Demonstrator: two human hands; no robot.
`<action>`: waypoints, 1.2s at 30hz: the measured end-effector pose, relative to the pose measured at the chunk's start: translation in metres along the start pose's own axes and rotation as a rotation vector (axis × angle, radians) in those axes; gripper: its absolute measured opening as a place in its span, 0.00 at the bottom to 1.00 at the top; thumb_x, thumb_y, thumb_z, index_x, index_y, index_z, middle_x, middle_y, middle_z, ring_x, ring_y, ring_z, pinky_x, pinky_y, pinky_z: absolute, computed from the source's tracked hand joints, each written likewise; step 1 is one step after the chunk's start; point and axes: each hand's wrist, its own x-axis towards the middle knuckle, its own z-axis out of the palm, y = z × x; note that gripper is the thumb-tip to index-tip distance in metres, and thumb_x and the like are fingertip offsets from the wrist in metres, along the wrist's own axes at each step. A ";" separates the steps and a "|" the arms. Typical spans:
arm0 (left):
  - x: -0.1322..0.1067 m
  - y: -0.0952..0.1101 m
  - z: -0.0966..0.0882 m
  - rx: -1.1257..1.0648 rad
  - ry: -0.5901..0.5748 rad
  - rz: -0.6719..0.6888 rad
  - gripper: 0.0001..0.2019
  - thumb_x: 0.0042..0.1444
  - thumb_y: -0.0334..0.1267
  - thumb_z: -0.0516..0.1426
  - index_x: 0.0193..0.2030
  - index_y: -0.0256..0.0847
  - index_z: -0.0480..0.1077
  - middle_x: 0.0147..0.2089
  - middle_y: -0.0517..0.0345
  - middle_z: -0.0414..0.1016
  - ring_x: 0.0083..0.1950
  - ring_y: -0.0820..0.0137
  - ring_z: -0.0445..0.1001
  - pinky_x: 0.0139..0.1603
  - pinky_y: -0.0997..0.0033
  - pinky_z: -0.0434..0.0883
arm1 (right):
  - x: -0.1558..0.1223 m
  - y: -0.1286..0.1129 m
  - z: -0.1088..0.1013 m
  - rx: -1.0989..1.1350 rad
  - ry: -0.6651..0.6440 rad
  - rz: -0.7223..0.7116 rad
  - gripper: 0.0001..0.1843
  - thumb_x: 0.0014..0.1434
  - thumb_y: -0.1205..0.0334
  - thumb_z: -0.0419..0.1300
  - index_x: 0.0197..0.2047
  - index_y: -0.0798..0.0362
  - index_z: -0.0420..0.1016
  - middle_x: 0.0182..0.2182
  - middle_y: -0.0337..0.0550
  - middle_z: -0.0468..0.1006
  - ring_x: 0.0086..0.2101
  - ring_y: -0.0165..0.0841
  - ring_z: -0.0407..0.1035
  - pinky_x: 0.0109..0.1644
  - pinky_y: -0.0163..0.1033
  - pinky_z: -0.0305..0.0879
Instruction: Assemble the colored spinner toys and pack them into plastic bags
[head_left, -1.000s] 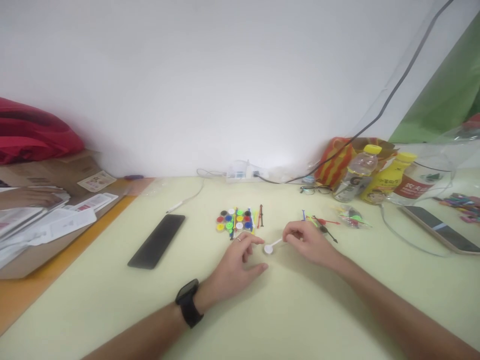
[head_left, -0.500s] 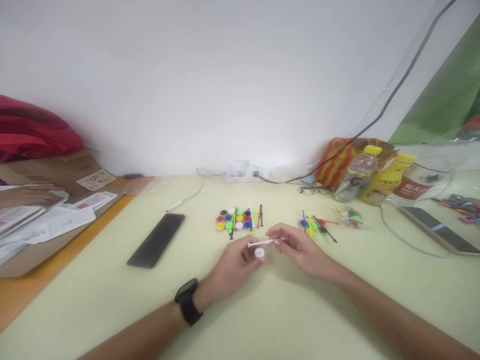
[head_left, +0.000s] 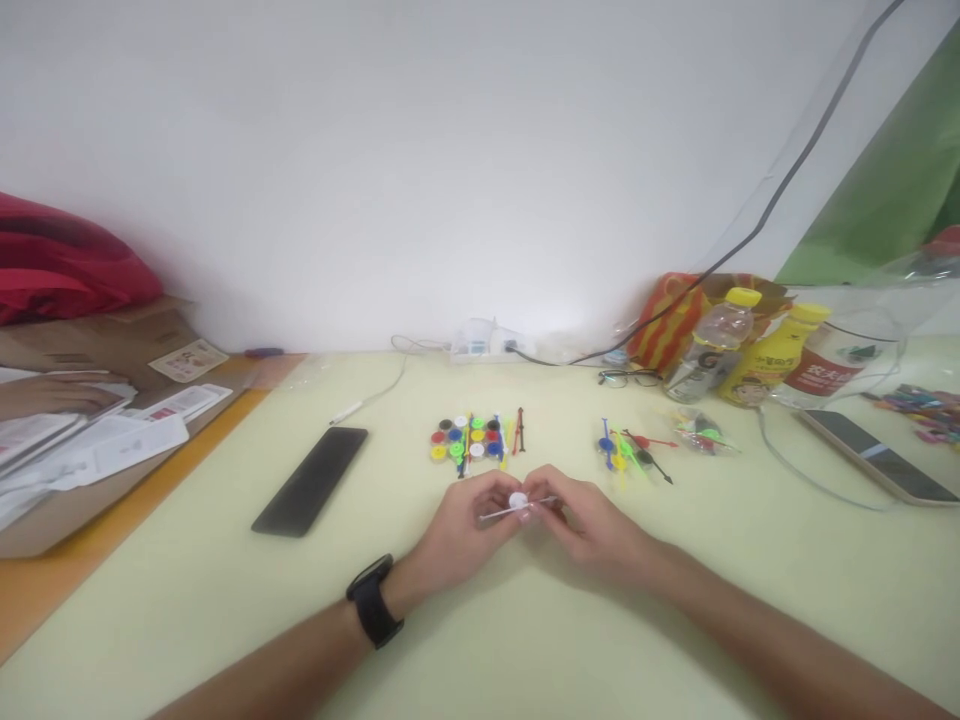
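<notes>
My left hand [head_left: 465, 527] is closed on a small white plastic disc [head_left: 517, 500], its fingertips almost meeting those of the other hand. My right hand [head_left: 589, 515] pinches a thin white plastic arrow [head_left: 495, 515] that lies across the disc; the fingers partly cover both parts, so how they fit together cannot be made out. Behind the hands lies a group of coloured discs and arrows [head_left: 469, 440]. Farther right are several arrows with discs on them, among them a blue one [head_left: 606, 444].
A black phone [head_left: 311, 480] lies to the left, another phone [head_left: 877, 455] at far right. Bottles [head_left: 712, 345], glasses [head_left: 630, 379], a small plastic bag of parts [head_left: 705, 433] and a power strip [head_left: 487, 345] stand or lie farther back. Another person's hand [head_left: 56, 393] rests on papers at left.
My hands have come together. The white arrow, held above the disc before, has moved down against it and tilts the other way; the disc's face has turned.
</notes>
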 end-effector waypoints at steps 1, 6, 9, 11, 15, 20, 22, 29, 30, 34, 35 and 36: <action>0.000 0.000 0.000 0.008 0.004 0.008 0.10 0.66 0.43 0.62 0.46 0.39 0.76 0.46 0.50 0.80 0.49 0.61 0.78 0.52 0.64 0.75 | 0.000 0.000 0.000 -0.002 0.004 0.003 0.07 0.72 0.64 0.50 0.50 0.48 0.65 0.42 0.43 0.79 0.42 0.36 0.73 0.40 0.36 0.65; -0.002 -0.003 0.001 0.077 0.058 0.060 0.09 0.66 0.42 0.62 0.47 0.41 0.76 0.47 0.51 0.80 0.48 0.61 0.79 0.52 0.64 0.76 | -0.002 0.000 -0.001 -0.015 0.019 0.015 0.05 0.71 0.64 0.51 0.49 0.48 0.63 0.33 0.37 0.74 0.31 0.31 0.64 0.32 0.34 0.56; -0.003 -0.005 0.000 0.113 0.067 0.076 0.08 0.67 0.42 0.61 0.47 0.41 0.77 0.48 0.51 0.80 0.49 0.61 0.79 0.54 0.63 0.75 | -0.003 0.002 -0.001 -0.037 0.007 0.014 0.06 0.71 0.65 0.50 0.50 0.48 0.64 0.28 0.33 0.68 0.27 0.29 0.59 0.30 0.33 0.52; -0.003 -0.006 -0.001 0.140 0.066 0.093 0.08 0.66 0.41 0.61 0.47 0.41 0.77 0.47 0.51 0.81 0.48 0.62 0.79 0.52 0.64 0.75 | -0.003 0.003 -0.001 -0.057 0.004 0.009 0.06 0.70 0.66 0.51 0.49 0.48 0.64 0.28 0.32 0.67 0.26 0.28 0.58 0.30 0.33 0.51; -0.003 -0.007 -0.003 0.200 0.107 0.108 0.07 0.65 0.41 0.63 0.41 0.40 0.76 0.41 0.54 0.81 0.43 0.64 0.79 0.45 0.67 0.75 | -0.003 0.006 -0.001 -0.138 0.002 -0.013 0.07 0.70 0.66 0.51 0.50 0.48 0.64 0.28 0.32 0.67 0.26 0.28 0.58 0.31 0.33 0.51; -0.004 -0.007 -0.002 0.198 0.101 0.096 0.09 0.64 0.41 0.63 0.37 0.39 0.74 0.37 0.55 0.79 0.39 0.67 0.77 0.40 0.70 0.73 | -0.003 0.006 -0.001 -0.145 0.015 -0.025 0.08 0.70 0.66 0.51 0.51 0.48 0.65 0.28 0.32 0.68 0.26 0.28 0.58 0.31 0.34 0.52; -0.003 -0.005 -0.002 0.151 0.081 0.092 0.08 0.64 0.41 0.63 0.39 0.38 0.74 0.39 0.53 0.79 0.40 0.66 0.77 0.43 0.68 0.74 | -0.002 0.005 -0.003 -0.082 0.022 -0.019 0.08 0.70 0.65 0.52 0.51 0.49 0.66 0.30 0.34 0.71 0.28 0.29 0.60 0.32 0.34 0.54; 0.003 0.001 -0.008 -0.112 0.004 0.035 0.10 0.65 0.43 0.63 0.42 0.37 0.76 0.44 0.50 0.78 0.46 0.64 0.76 0.50 0.64 0.73 | 0.005 0.003 -0.013 0.025 0.174 -0.019 0.08 0.69 0.62 0.56 0.51 0.51 0.70 0.33 0.38 0.73 0.31 0.30 0.66 0.33 0.34 0.63; 0.004 -0.001 -0.009 -0.123 0.020 0.024 0.10 0.64 0.43 0.64 0.41 0.37 0.76 0.42 0.51 0.77 0.44 0.65 0.76 0.49 0.65 0.73 | 0.005 0.003 -0.014 0.013 0.228 -0.020 0.09 0.69 0.62 0.57 0.51 0.50 0.70 0.36 0.40 0.74 0.32 0.30 0.67 0.33 0.34 0.63; 0.007 -0.006 -0.010 -0.198 0.077 -0.028 0.12 0.61 0.43 0.67 0.45 0.38 0.77 0.41 0.53 0.76 0.44 0.67 0.75 0.49 0.65 0.74 | 0.002 0.002 -0.014 0.009 0.350 -0.065 0.10 0.70 0.62 0.55 0.54 0.49 0.69 0.42 0.44 0.75 0.32 0.30 0.69 0.31 0.34 0.65; 0.008 -0.007 -0.010 -0.219 0.083 -0.049 0.13 0.60 0.44 0.68 0.46 0.38 0.77 0.42 0.53 0.76 0.44 0.66 0.75 0.49 0.65 0.74 | 0.000 0.002 -0.013 0.020 0.337 -0.089 0.11 0.71 0.62 0.55 0.55 0.49 0.69 0.42 0.44 0.76 0.32 0.30 0.69 0.32 0.35 0.66; 0.008 -0.007 -0.010 -0.238 0.087 -0.071 0.14 0.59 0.44 0.68 0.46 0.38 0.77 0.42 0.53 0.76 0.44 0.66 0.75 0.49 0.65 0.74 | -0.001 0.001 -0.011 0.027 0.316 -0.117 0.12 0.71 0.63 0.54 0.56 0.48 0.68 0.43 0.45 0.76 0.32 0.30 0.69 0.33 0.36 0.67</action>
